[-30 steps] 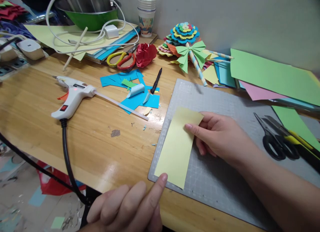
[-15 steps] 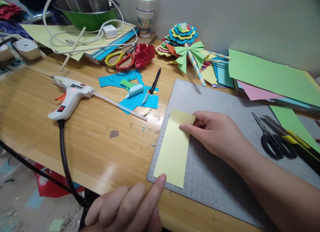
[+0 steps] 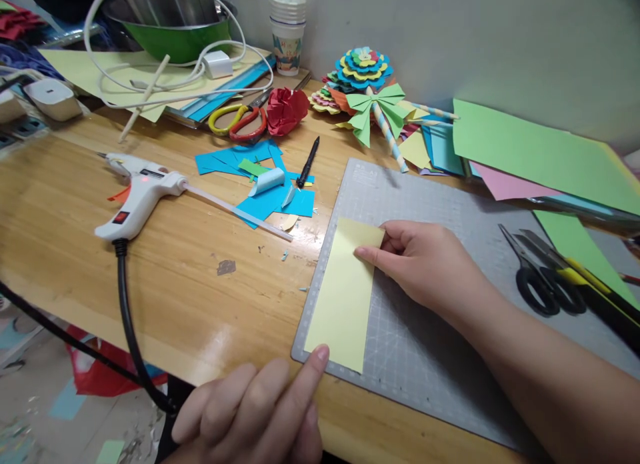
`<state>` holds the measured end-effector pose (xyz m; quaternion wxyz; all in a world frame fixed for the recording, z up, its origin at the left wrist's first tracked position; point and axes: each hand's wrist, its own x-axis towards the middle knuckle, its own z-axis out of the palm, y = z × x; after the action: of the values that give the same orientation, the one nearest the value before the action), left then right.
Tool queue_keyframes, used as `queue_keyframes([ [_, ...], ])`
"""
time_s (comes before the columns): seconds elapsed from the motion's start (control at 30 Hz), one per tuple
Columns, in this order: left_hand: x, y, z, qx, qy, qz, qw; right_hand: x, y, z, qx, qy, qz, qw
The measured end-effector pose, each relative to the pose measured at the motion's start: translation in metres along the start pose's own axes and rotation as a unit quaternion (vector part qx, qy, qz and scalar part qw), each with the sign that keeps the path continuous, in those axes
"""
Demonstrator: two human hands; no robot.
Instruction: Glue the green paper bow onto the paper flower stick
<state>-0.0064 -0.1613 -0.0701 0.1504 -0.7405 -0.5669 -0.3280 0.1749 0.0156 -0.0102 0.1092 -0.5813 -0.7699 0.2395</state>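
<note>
A pale yellow paper strip [image 3: 340, 297] lies lengthwise along the left side of a grey cutting mat [image 3: 425, 357]. Its upper right edge is pinched by my right hand [image 3: 425, 261], the thumb on top and the fingers curled at the edge. My left hand [image 3: 255, 411] is at the strip's near end. Its index finger is stretched out with the tip at the near left edge; the other fingers are loosely bent and nothing shows in them. Black-handled scissors [image 3: 543, 281] and a black-and-yellow utility knife [image 3: 583, 277] lie on the mat to the right.
To the left, a white glue gun [image 3: 143, 191] holds a long glue stick. Blue paper scraps [image 3: 275, 201], a black pen [image 3: 309, 161], red-and-yellow-handled scissors [image 3: 240, 121] and a red paper flower [image 3: 287, 111] sit beyond. Layered paper flowers [image 3: 364, 69] and green paper [image 3: 540, 154] line the wall.
The view has shifted very slightly. Both hands and the yellow strip keep the same arrangement, with no other visible change.
</note>
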Motion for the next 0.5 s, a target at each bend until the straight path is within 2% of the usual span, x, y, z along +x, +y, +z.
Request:
queue_keyframes([
  [0.07,0.005,0.002,-0.003,0.015,-0.01,0.011,1.0,0.0,0.0,0.0,-0.001,-0.002,0.0,1.0],
  [0.17,0.006,0.007,-0.004,0.022,-0.022,-0.028,0.999,0.0,-0.001,0.0,0.0,-0.001,-0.001,1.0],
  [0.3,0.004,0.008,-0.003,0.016,-0.023,-0.041,0.999,0.0,0.0,0.001,0.006,-0.003,-0.002,1.0],
  [0.5,0.009,-0.001,-0.006,0.018,-0.041,0.052,0.998,0.001,-0.001,0.0,0.004,-0.005,-0.001,1.0],
])
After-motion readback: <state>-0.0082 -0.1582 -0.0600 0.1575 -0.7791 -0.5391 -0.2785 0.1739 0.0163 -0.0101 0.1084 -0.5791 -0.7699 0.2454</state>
